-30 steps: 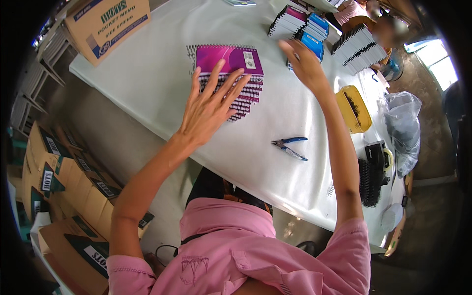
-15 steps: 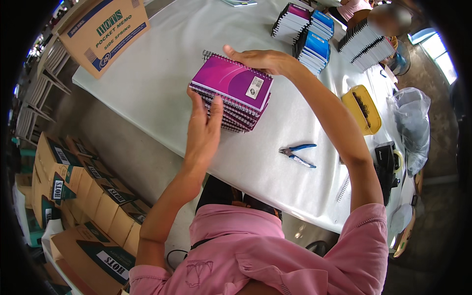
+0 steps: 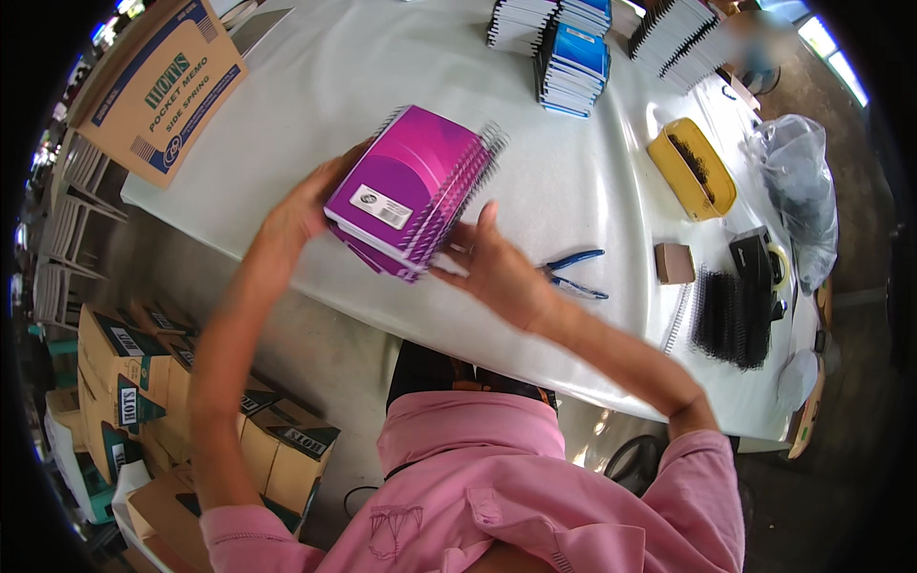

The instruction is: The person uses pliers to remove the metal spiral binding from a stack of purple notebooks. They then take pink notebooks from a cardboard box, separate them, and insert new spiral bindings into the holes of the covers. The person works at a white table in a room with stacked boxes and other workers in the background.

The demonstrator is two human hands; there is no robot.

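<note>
A stack of purple spiral-bound notebooks [image 3: 406,167] is tilted in front of me, above the white-covered table, its wire coils toward the right. A white label lies on the top cover. My left hand [image 3: 315,201] grips the stack from its left side, with the fingers partly hidden behind it. At the lower right corner is my right hand [image 3: 501,272], thumb raised and fingers apart, the fingertips close against the coil side. Just right of that hand lie blue-handled cutting pliers [image 3: 573,272], partly covered by it.
Stacks of blue notebooks [image 3: 573,67] and more coil-edged stacks [image 3: 673,43] stand at the back. To the right are a yellow tub [image 3: 723,196], a small brown block [image 3: 674,264], black coils [image 3: 731,320] and a clear plastic bag [image 3: 798,201]. Cartons flank the table's left side.
The notebook stack has turned, its coil edge swinging to the right. My left hand has moved up its left side; my right hand has come from the far edge down to the near right corner.
</note>
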